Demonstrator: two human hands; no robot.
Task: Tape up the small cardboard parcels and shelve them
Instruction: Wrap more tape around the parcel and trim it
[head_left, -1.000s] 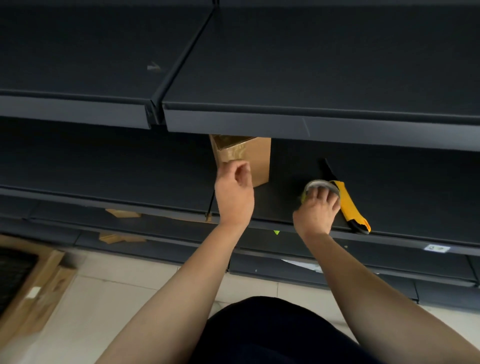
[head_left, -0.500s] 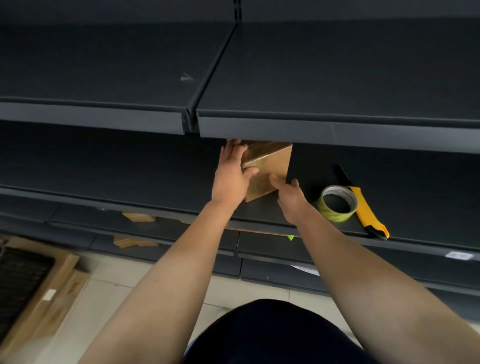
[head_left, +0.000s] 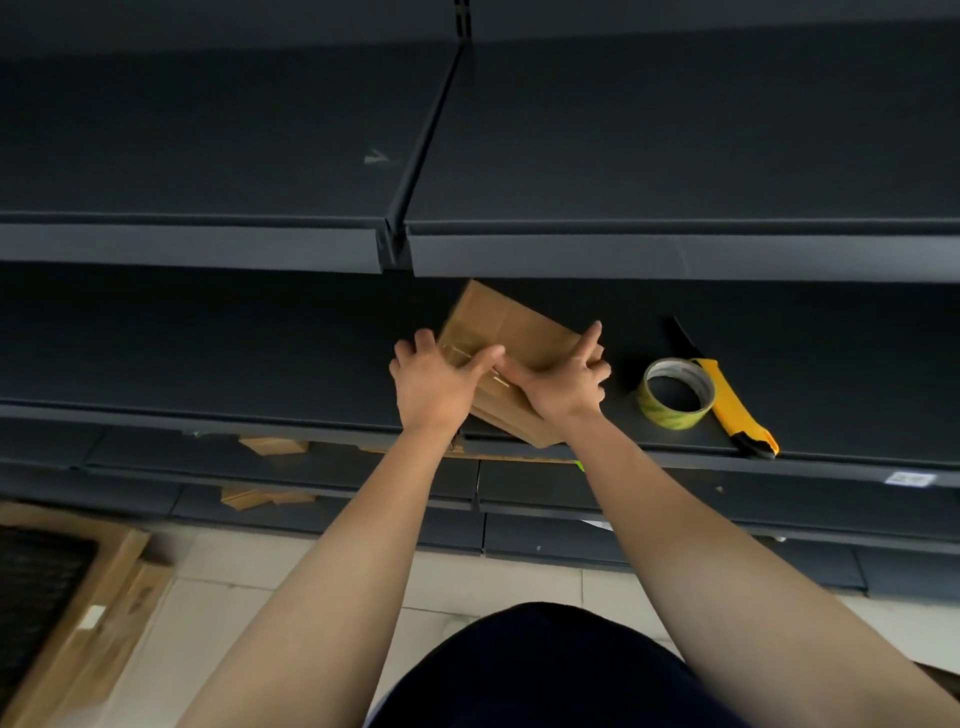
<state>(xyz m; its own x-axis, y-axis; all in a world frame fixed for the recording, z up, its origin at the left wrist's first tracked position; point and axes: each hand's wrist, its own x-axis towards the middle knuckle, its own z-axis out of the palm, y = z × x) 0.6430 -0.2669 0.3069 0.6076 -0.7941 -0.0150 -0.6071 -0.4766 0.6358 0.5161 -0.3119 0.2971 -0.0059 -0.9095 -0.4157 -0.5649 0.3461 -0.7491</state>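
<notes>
The cardboard parcel (head_left: 511, 332) sits askew on the shelf (head_left: 234, 358), its near corner at the front edge. The left hand (head_left: 436, 382) and right hand (head_left: 561, 387) both clasp it, thumbs meeting on top (right forefinger straight). The tape roll (head_left: 675, 410) lies further right.

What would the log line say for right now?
left hand: holds parcel | right hand: holds parcel | tape roll, knife: on shelf, untouched

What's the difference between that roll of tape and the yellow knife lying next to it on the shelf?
The tape roll is a greenish ring lying flat, hole up; the knife is long, straight, yellow with black ends. The tape roll sits nearer the parcel; the knife lies just right of it. Both rest untouched on the same dark shelf.
</notes>
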